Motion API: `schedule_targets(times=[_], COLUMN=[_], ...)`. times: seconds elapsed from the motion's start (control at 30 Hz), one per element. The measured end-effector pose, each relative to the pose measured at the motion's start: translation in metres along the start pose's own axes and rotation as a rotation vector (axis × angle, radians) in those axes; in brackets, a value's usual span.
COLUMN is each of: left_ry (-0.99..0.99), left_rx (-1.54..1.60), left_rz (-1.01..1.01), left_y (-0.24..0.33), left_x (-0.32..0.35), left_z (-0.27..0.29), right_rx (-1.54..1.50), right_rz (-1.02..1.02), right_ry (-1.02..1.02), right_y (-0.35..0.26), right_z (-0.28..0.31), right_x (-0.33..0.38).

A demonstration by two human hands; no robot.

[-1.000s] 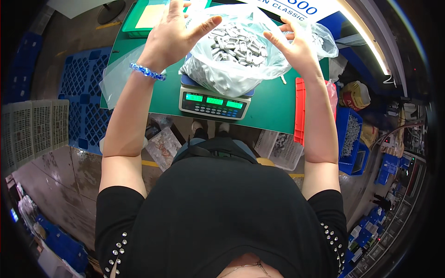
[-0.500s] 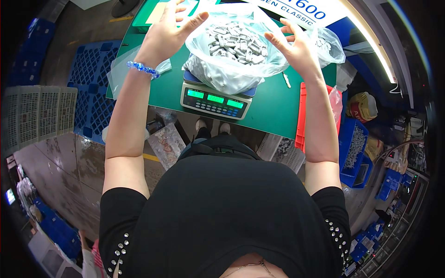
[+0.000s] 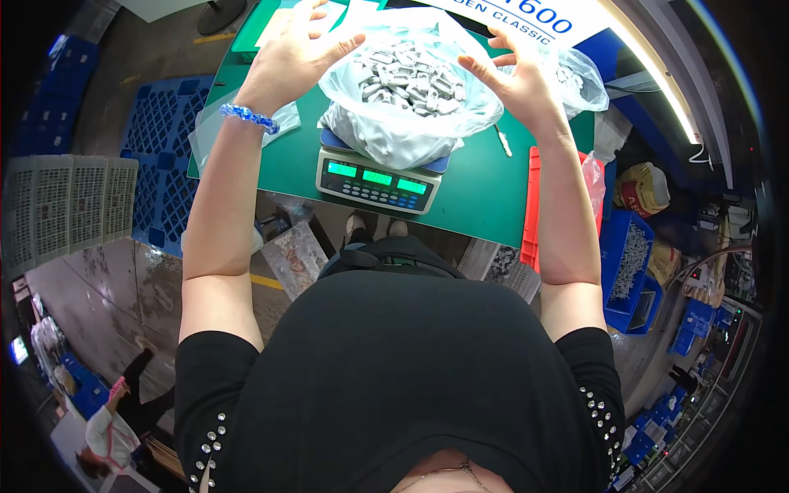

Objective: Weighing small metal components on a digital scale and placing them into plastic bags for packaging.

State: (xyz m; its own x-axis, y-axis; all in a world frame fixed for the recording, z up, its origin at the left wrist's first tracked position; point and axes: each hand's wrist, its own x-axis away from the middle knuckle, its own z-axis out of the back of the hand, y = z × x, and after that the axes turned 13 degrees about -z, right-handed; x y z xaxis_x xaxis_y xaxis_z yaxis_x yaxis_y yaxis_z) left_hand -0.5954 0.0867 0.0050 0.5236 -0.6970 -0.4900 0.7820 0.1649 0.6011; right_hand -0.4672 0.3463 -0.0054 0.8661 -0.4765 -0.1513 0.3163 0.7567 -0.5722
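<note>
A clear plastic bag [image 3: 378, 135] with its mouth spread wide sits on the counting scale [image 3: 337, 186], and many small grey parts [image 3: 411, 78] lie heaped inside it. The scale has three lit green displays and stands near the front edge of the green table [image 3: 481, 197]. My left hand [image 3: 297, 59] hovers beside the bag's left rim, fingers apart and nothing in them. On the other side my right hand [image 3: 526, 86] is raised by the right rim, thumb and fingers spread, also without anything in it.
A second plastic bag of parts [image 3: 582, 80] lies behind my right hand. A red crate [image 3: 534, 209] stands at the table's right edge, near blue bins [image 3: 631, 267]. Left are a green tray [image 3: 253, 34], a flat plastic sheet [image 3: 209, 135] and a blue pallet [image 3: 160, 177]. A person [image 3: 111, 435] appears lower left.
Both hands stay open and nearly still around the bag. The bag and scale appear slightly further left in the view. At the lower left, the other person has come more fully into view.
</note>
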Motion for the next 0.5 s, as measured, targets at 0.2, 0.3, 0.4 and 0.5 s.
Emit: schedule_targets(times=[0.2, 0.3, 0.4, 0.5], left_ry=[-0.059, -0.247, -0.277, -0.206], left_rx=[-0.064, -0.432, -0.227, -0.023], left_rz=[0.074, 0.126, 0.186, 0.291], left_y=[-0.027, -0.027, -0.030, -0.037], left_x=[0.003, 0.008, 0.010, 0.012], left_z=[-0.013, -0.015, -0.014, -0.014], right_rx=[0.135, 0.214, 0.179, -0.031], right_rz=[0.023, -0.045, -0.069, -0.135], right_ry=[0.017, -0.096, -0.158, -0.197], right_y=[0.005, 0.008, 0.011, 0.016], right_z=[-0.001, 0.002, -0.001, -0.007], right_x=[0.005, 0.007, 0.011, 0.013])
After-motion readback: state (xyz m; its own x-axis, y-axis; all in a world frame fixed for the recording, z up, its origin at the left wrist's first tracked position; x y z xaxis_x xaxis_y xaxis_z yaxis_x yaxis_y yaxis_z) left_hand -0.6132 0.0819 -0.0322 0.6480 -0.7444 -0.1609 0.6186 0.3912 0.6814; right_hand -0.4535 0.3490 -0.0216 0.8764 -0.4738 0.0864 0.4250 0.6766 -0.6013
